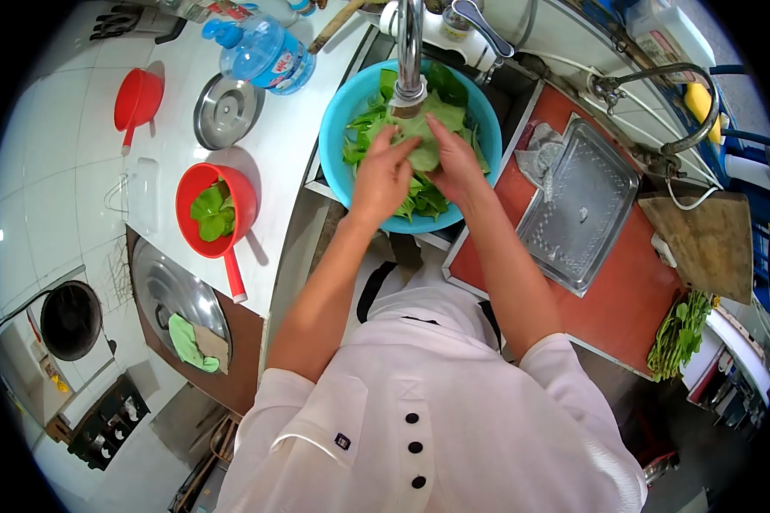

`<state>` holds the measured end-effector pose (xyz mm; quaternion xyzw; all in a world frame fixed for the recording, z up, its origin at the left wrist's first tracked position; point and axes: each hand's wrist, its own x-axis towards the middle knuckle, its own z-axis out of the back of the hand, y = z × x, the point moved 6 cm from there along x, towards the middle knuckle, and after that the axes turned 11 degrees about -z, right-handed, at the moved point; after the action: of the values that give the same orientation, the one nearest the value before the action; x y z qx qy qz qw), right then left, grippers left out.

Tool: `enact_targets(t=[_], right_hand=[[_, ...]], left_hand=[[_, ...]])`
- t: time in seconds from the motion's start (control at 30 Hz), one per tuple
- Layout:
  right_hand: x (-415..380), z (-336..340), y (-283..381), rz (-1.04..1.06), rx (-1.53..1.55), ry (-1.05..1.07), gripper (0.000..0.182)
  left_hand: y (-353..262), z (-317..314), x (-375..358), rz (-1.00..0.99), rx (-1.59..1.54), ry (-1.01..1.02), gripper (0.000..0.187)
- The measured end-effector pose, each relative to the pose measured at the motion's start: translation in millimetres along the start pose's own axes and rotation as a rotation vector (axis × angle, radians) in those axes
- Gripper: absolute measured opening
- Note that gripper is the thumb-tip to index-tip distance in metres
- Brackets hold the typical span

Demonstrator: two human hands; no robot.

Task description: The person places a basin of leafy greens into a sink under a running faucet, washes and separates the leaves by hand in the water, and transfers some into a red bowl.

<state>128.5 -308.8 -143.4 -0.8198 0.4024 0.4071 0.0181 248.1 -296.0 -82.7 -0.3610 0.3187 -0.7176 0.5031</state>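
A blue basin [338, 184] full of loose leafy greens [423, 201] sits in the sink, below the metal faucet [410, 51]. Over the basin, right under the spout, a broad pale-green leaf [423, 145] is spread between my two hands. My left hand [383, 178] grips its left side, with fingers pointing inward. The leaf's right edge is in my right hand [455, 162], thumb and fingers closed on it. Part of the leaf is hidden behind the spout and my fingers.
Left on the white counter are a red dipper [241, 201] holding green leaves, a metal lid [228, 111] and a blue-capped water bottle [269, 58]. To the right lie a metal tray [577, 205], a cloth [539, 156], a wooden board [701, 239] and a bunch of greens [680, 335].
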Motion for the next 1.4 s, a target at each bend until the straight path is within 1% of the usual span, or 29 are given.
enact_targets(t=[0.07, 0.13, 0.2, 0.23, 0.3, 0.4, 0.43, 0.47, 0.53, 0.57, 0.6, 0.63, 0.7, 0.77, 0.83, 0.87, 0.93, 0.97, 1.0, 1.03, 1.07, 1.1, 1.13, 1.2, 1.23, 1.27, 1.33, 1.37, 1.4], right_hand=[[12, 6, 4, 0.06, -0.058, -0.02, 0.037], [23, 15, 6, 0.077, 0.0, -0.026, 0.033], [24, 19, 9, 0.071, -0.003, 0.015, 0.033], [19, 16, 12, 0.054, -0.024, 0.004, 0.034], [14, 17, 9, 0.029, -0.05, -0.006, 0.035], [14, 14, -1, 0.032, -0.209, 0.085, 0.037], [11, 14, -4, 0.047, -0.224, 0.073, 0.037], [9, 14, -5, 0.062, -0.239, 0.06, 0.038], [8, 16, -5, 0.113, -0.236, 0.034, 0.036], [8, 20, -4, 0.132, -0.272, -0.048, 0.035], [9, 24, -2, 0.152, -0.307, -0.13, 0.035], [14, 27, -2, 0.152, -0.303, -0.131, 0.035], [24, 40, 1, 0.21, -0.231, -0.249, 0.034], [29, 35, 2, 0.216, -0.278, -0.222, 0.033], [32, 25, 2, 0.223, -0.33, -0.192, 0.032], [32, 18, 3, 0.248, -0.426, -0.194, 0.03], [37, 7, 0, 0.282, -0.513, -0.203, 0.029], [39, -1, -4, 0.35, -0.605, -0.203, 0.029], [42, -6, -5, 0.419, -0.698, -0.205, 0.03], [38, -12, -2, 0.425, -0.692, -0.217, 0.03], [29, -27, 1, 0.431, -0.869, -0.2, 0.03], [22, -38, -2, 0.433, -1.046, -0.178, 0.03], [18, -40, -6, 0.433, -1.045, -0.179, 0.03], [7, -47, -19, 0.429, -1.203, -0.145, 0.03], [-8, -57, -16, 0.484, -1.265, -0.06, 0.027], [-16, -56, -15, 0.484, -1.266, -0.06, 0.027], [-34, -58, -14, 0.603, -1.275, 0.061, 0.026], [-42, -53, -15, 0.598, -1.275, 0.063, 0.026], [-53, -50, -14, 0.687, -1.331, 0.092, 0.027]], left_hand=[[-14, -11, -5, -0.171, 0.16, 0.094, 0.039], [-13, -13, -8, -0.215, 0.184, 0.088, 0.04], [18, -5, -13, 0.092, -0.101, -0.218, 0.036], [19, -1, -9, 0.096, -0.1, -0.221, 0.036], [49, -28, -21, 0.846, -1.121, -0.217, 0.029], [75, -48, -15, 0.77, -1.285, -0.163, 0.022], [56, -42, -5, 0.701, -1.33, -0.239, 0.015], [58, -46, -4, 0.7, -1.334, -0.24, 0.015], [62, -43, -4, 0.675, -1.177, -0.298, 0.014], [60, -44, -4, 0.677, -1.174, -0.298, 0.014], [59, -42, -6, 0.677, -0.995, -0.287, 0.014], [55, -37, -4, 0.672, -0.817, -0.273, 0.014], [48, -30, 1, 0.678, -0.784, -0.276, 0.016], [53, -24, 0, 0.686, -0.751, -0.282, 0.017], [64, -20, 0, 0.769, -0.869, -0.295, 0.028], [63, -17, -2, 0.77, -0.869, -0.294, 0.028], [60, 2, -2, 0.682, -0.549, -0.342, 0.049], [70, 12, -4, 0.556, -0.235, -0.328, 0.071], [83, 10, -12, 0.55, -0.239, -0.316, 0.071], [64, 19, -12, 0.465, -0.128, -0.285, 0.074], [50, 24, -11, 0.381, -0.017, -0.258, 0.076], [48, 19, -8, 0.344, -0.144, -0.194, 0.076], [44, 18, -6, 0.343, -0.143, -0.193, 0.076], [42, -2, -7, 0.51, -0.729, -0.229, 0.075], [41, -7, -7, 0.621, -0.862, -0.244, 0.065], [44, -8, -6, 0.62, -0.863, -0.245, 0.065], [53, -19, -11, 0.773, -1.081, -0.2, 0.052], [54, -19, -12, 0.778, -1.08, -0.202, 0.052], [56, -21, -15, 0.836, -1.057, -0.192, 0.046]])
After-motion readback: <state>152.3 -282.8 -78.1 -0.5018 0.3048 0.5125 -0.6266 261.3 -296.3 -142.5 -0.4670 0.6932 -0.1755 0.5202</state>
